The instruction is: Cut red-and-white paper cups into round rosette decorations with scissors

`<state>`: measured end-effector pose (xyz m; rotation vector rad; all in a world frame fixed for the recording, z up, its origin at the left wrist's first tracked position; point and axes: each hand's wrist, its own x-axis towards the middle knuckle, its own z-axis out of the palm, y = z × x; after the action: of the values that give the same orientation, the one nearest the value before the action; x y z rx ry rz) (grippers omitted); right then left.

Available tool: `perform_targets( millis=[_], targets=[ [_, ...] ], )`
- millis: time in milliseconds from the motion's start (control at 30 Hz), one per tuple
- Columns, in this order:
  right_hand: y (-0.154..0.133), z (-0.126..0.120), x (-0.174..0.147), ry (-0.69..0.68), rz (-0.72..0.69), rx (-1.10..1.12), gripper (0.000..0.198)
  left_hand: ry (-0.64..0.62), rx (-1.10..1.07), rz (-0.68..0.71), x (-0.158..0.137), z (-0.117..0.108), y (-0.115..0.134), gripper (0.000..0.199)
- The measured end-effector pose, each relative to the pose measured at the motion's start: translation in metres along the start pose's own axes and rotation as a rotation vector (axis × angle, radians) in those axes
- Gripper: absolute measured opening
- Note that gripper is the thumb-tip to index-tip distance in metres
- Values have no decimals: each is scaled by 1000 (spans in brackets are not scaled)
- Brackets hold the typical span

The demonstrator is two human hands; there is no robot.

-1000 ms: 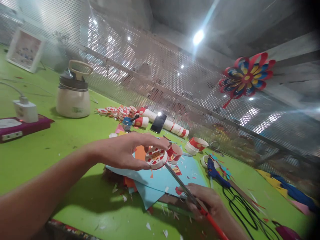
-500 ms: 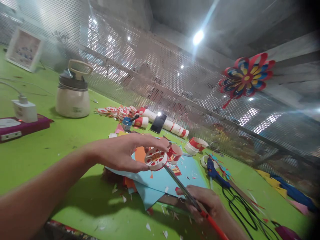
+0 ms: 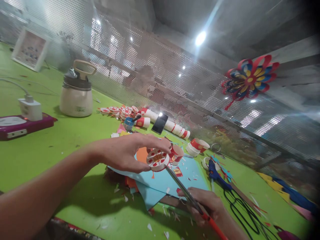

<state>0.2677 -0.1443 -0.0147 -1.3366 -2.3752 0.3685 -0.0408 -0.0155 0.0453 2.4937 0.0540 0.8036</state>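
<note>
My left hand (image 3: 130, 151) grips a white paper disc with red patches (image 3: 158, 160) by its edge, thumb below and fingers above. In my right hand (image 3: 211, 203) is a pair of scissors (image 3: 183, 190) with long metal blades and red handles. Their tips touch or nearly touch the near edge of the disc. Sheets of light blue paper (image 3: 150, 195) lie under both hands, scattered with small cut scraps. Just beyond the disc stands a red and white cut paper cup piece (image 3: 177, 154), partly hidden by my left fingers.
A blue glue gun (image 3: 216, 175) with a black cord lies at right. Behind are a phone (image 3: 160, 123), stacked paper cups (image 3: 175, 128), cup rings (image 3: 197, 146), a blue jar (image 3: 128, 124) and patterned discs (image 3: 126, 112). A spray bottle (image 3: 76, 100) and power strip (image 3: 27, 126) are at left.
The whole view has shifted slightly, so things appear a little further right. Both hands keep their holds, and the disc looks slightly turned against the scissor tips.
</note>
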Motion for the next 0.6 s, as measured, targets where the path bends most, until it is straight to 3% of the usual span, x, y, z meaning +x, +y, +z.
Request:
perform_targets(
  millis=[300, 600],
  targets=[
    [-20, -5, 6, -79, 125, 67, 18, -15, -7, 2, 2, 0, 3, 45],
    [-3, 1, 3, -76, 64, 57, 17, 36, 16, -12, -1, 1, 3, 47]
  ],
)
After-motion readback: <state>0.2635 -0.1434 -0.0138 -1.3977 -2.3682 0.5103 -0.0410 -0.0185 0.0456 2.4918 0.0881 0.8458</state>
